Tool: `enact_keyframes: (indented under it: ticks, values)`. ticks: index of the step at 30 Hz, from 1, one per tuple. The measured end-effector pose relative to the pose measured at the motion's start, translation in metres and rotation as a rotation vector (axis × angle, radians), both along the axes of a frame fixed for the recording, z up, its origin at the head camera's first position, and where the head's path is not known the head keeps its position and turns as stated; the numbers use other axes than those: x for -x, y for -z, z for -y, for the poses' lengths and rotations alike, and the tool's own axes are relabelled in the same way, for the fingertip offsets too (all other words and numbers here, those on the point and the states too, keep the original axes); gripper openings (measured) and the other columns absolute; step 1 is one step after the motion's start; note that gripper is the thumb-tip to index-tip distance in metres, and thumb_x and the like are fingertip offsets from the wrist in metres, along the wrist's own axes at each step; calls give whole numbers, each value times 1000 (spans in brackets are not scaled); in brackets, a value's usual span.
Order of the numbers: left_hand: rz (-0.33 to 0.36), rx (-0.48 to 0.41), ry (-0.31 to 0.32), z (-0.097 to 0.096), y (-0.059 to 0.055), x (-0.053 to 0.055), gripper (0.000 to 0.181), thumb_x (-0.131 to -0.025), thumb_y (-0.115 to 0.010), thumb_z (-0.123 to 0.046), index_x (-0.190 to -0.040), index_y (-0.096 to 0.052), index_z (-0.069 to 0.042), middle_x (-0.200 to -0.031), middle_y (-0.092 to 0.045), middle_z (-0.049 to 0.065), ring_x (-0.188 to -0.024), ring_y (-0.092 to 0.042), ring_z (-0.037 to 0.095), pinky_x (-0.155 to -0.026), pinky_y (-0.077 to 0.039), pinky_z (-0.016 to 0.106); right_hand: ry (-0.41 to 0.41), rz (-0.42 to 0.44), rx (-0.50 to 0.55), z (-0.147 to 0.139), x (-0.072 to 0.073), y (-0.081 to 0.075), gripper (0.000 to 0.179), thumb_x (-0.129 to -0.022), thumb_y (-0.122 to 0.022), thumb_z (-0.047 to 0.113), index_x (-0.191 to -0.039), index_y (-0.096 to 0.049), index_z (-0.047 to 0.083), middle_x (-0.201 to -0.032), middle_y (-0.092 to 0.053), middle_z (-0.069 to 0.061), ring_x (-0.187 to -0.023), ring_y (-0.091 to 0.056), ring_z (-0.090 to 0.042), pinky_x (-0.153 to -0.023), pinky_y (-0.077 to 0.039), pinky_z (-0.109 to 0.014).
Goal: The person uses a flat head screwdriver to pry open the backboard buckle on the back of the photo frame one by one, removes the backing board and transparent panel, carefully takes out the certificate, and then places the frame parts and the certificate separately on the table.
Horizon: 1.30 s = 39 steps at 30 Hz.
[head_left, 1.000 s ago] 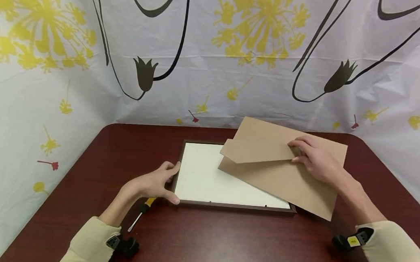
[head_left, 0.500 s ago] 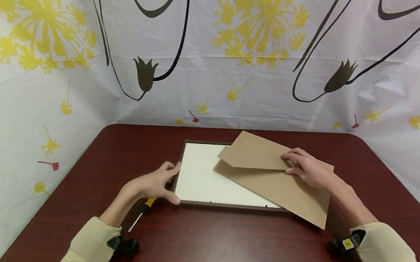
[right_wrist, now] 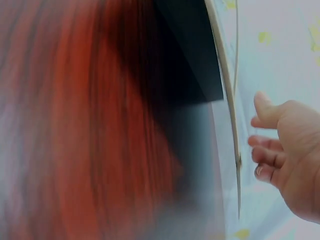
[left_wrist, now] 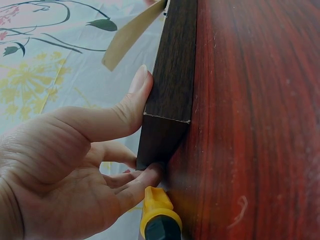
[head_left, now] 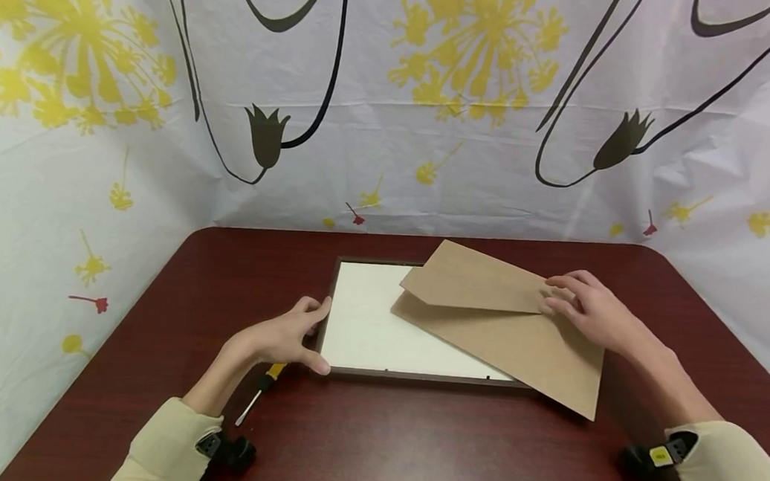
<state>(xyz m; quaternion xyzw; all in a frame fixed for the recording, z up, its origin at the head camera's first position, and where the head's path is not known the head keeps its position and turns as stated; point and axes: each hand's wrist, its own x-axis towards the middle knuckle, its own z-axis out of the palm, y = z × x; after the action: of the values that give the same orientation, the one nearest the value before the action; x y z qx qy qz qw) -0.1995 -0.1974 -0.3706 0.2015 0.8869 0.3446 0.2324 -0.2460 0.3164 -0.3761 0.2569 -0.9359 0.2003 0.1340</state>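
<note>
A dark brown picture frame (head_left: 415, 377) lies on the table, with a white sheet (head_left: 362, 317) filling its inside. My left hand (head_left: 284, 335) grips its left end, thumb at the near corner and fingers along the short side, as the left wrist view shows. Askew over the frame's right part lies a brown backing board (head_left: 518, 347), its near right corner past the frame. A flap (head_left: 469, 287) stands partly raised from the board. My right hand (head_left: 591, 311) hovers at the flap's right end, fingers loosely bent; the right wrist view shows them apart from the board (right_wrist: 232, 115).
A screwdriver (head_left: 270, 376) with a yellow and black handle lies beside the left hand, its handle close to the fingers. The dark red table (head_left: 437, 453) meets a patterned white sheet hung (head_left: 366, 120) at the back and sides.
The backing board has come nearer and slightly left over the frame, carried by my right hand. That hand has since let go and drawn a little to the right. My left hand stays put.
</note>
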Motion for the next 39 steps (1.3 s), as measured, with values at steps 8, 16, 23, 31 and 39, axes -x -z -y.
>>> enact_keyframes:
  ticks: [8, 16, 23, 31, 39]
  values:
    - [7, 9, -2, 0, 0, 0, 115, -84, -85, -29, -161, -4, -2, -157, -14, 23, -137, -40, 41, -97, -46, 46, 161, 106, 1, -39, -3, 9, 37, -103, -61, 21, -121, -61, -11, -119, -52, -32, -112, -44, -46, -83, -40, -58]
    - [8, 10, -1, -1, 0, 1, 115, -84, -85, -29, -161, -3, -2, -158, -14, 22, -137, -40, 41, -98, -46, 47, 247, 282, 23, -62, 0, 19, 49, -106, -54, 35, -129, -56, -8, -95, -64, -20, -86, -60, -34, -73, -48, -47]
    - [13, 9, 1, -3, 0, 1, 114, -85, -84, -28, -160, -3, -1, -158, -13, 23, -137, -40, 41, -98, -46, 47, 259, 444, 183, -64, -4, 19, 56, -107, -48, 41, -135, -51, -8, -73, -56, -8, -61, -52, -21, -56, -45, -32]
    - [9, 11, 8, -5, 1, 2, 115, -84, -85, -30, -160, -3, -1, -157, -14, 23, -137, -40, 40, -99, -45, 46, 215, 645, 459, -73, -12, 18, 45, -108, -48, 36, -119, -55, -6, -64, -50, -3, -51, -46, -15, -45, -39, -36]
    - [5, 7, 20, -7, 1, 2, 116, -84, -85, -31, -160, -4, -1, -156, -15, 22, -136, -41, 40, -99, -45, 46, 29, 688, 844, -83, -29, 20, 19, -110, -45, 17, -106, -63, 13, -64, -50, 2, -45, -25, -22, -46, -11, -44]
